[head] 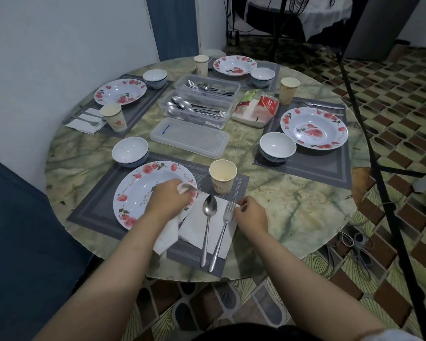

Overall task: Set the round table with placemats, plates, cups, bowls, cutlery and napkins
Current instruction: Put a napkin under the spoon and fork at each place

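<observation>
Two hands work the white paper napkin (202, 227) on the near grey placemat (96, 212): left hand (170, 200) pinches its far corner, right hand (251, 212) pinches its right edge beside the steel fork (223, 230).

Green-veined marble table (280, 207), grey woven placemats (94, 212), white plates (138, 190) with red roses, white napkin (197, 227), silver spoon (208, 217)
</observation>
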